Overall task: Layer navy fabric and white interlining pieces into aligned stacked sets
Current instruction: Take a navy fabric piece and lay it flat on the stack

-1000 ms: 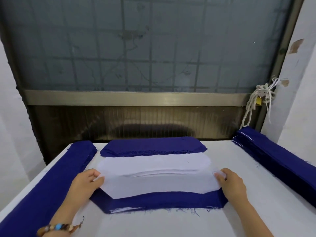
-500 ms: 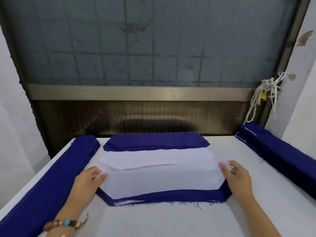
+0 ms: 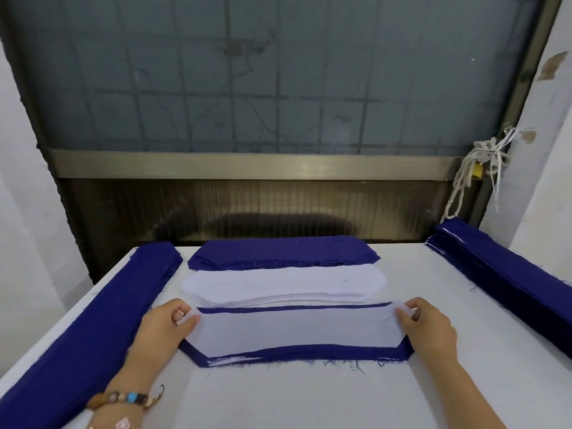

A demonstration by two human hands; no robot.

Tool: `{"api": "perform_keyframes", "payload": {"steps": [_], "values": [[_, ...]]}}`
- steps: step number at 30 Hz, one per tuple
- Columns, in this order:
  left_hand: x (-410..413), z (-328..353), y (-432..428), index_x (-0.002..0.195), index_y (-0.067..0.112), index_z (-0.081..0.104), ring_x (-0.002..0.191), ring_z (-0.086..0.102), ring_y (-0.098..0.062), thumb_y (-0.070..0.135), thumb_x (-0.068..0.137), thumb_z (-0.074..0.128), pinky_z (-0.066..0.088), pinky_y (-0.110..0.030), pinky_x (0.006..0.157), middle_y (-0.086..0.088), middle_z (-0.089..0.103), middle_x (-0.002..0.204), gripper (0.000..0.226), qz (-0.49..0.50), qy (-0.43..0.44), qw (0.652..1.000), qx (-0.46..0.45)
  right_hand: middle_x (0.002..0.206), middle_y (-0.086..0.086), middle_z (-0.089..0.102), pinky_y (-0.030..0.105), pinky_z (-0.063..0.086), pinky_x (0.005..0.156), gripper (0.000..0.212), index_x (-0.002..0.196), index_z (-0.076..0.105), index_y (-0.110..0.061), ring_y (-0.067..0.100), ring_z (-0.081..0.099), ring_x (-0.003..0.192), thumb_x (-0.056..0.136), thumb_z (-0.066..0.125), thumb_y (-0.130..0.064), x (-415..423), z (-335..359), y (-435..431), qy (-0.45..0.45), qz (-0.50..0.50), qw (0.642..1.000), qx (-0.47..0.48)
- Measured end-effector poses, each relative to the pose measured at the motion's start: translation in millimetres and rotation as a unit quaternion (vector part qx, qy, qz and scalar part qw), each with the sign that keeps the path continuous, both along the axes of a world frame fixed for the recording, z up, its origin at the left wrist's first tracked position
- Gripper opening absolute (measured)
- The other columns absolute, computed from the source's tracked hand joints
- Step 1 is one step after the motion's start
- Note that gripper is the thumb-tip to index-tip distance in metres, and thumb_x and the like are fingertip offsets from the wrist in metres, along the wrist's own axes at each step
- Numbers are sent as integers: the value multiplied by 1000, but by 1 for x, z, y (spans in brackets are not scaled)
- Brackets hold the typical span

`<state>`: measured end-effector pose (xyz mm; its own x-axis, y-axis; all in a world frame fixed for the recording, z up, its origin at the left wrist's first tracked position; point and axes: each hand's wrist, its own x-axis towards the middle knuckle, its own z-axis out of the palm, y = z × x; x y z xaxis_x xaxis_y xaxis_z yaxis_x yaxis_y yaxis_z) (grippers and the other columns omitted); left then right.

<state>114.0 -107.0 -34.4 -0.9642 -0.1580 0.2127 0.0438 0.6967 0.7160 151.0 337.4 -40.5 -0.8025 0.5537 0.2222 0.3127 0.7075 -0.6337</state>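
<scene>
A thin white interlining piece [image 3: 294, 331] lies on the near stack of layered navy pieces [image 3: 297, 354], whose navy border shows around it. My left hand [image 3: 164, 328] pinches the interlining's left end, and my right hand [image 3: 428, 328] pinches its right end. Behind it sits the stack of white interlining pieces [image 3: 284, 283]. Farther back lies a stack of navy pieces [image 3: 283, 252].
A long pile of navy strips [image 3: 93, 329] runs along the table's left edge, and another navy pile [image 3: 507, 274] along the right edge. The white table [image 3: 309, 397] ends at a window frame behind. A knotted cord [image 3: 473, 171] hangs at the right.
Both hands have drawn the top interlining piece off the white stack toward me and laid it onto the near navy stack. The white stack behind is now uncovered.
</scene>
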Motion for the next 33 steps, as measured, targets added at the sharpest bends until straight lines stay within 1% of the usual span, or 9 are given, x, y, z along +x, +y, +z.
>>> {"api": "perform_keyframes", "payload": {"steps": [6, 14, 17, 20, 22, 24, 27, 29, 33], "values": [[1, 0, 2, 85, 27, 56, 64, 53, -19, 16, 88, 68, 47, -29, 59, -7, 57, 73, 17, -6, 3, 1000, -9, 73, -5, 57, 35, 45, 74, 11, 93, 55, -23, 23, 56, 75, 94, 55, -34, 0, 1, -2, -5, 8, 1000, 30], [2, -1, 3, 96, 26, 57, 66, 53, -21, 13, 89, 66, 50, -33, 62, -8, 55, 76, 17, -8, 7, 1000, -13, 70, -1, 59, 37, 48, 74, 8, 100, 51, -22, 24, 56, 75, 95, 53, -28, 1, 4, -3, -9, 12, 999, 48], [2, -1, 4, 95, 28, 56, 70, 58, -25, 15, 90, 66, 52, -33, 63, -6, 57, 77, 16, -4, 2, 1000, -23, 73, 2, 59, 39, 49, 73, 14, 106, 45, -23, 25, 56, 76, 95, 53, -24, 2, 4, -3, -7, 12, 999, 45], [3, 0, 6, 95, 27, 57, 70, 57, -17, 13, 89, 66, 51, -26, 61, -1, 57, 81, 17, 0, 15, 999, -46, 86, 4, 59, 40, 48, 76, 15, 108, 52, -21, 26, 53, 85, 93, 55, -21, 1, 2, -2, 4, 5, 998, 58], [4, 2, 6, 95, 26, 58, 78, 55, -15, 7, 87, 68, 49, -23, 67, -1, 57, 91, 23, 9, 40, 997, -63, 98, 6, 55, 39, 44, 79, 13, 104, 60, -21, 27, 47, 93, 91, 59, -20, 0, 0, -1, 26, -5, 996, 87], [5, 4, 7, 96, 26, 60, 87, 53, -13, 4, 85, 69, 46, -21, 70, 1, 56, 97, 26, 12, 67, 994, -84, 99, 3, 54, 37, 39, 77, 6, 92, 67, -23, 25, 43, 93, 88, 64, -18, -1, -1, -1, 59, -1, 992, 111], [8, 6, 10, 92, 24, 65, 84, 54, -11, 4, 85, 67, 43, -18, 70, 8, 58, 91, 21, -44, 100, 992, -67, 88, -7, 54, 32, 28, 74, 15, 78, 67, -28, 17, 38, 89, 87, 65, -17, -3, 0, -3, 66, 36, 990, 118], [10, 5, 13, 87, 24, 66, 78, 55, -10, 9, 87, 67, 44, -16, 66, 7, 60, 83, 16, -82, 87, 992, -41, 82, -14, 53, 30, 23, 72, 16, 75, 64, -32, 13, 37, 86, 87, 66, -22, -4, -1, -5, 41, 64, 988, 133], [8, 1, 14, 79, 23, 68, 74, 54, -17, 7, 83, 72, 42, -15, 63, -1, 59, 77, 17, -97, 54, 994, -12, 80, -14, 56, 30, 28, 71, 14, 75, 63, -32, 14, 43, 82, 87, 67, -24, -3, -1, -4, 34, 77, 986, 142]]}}
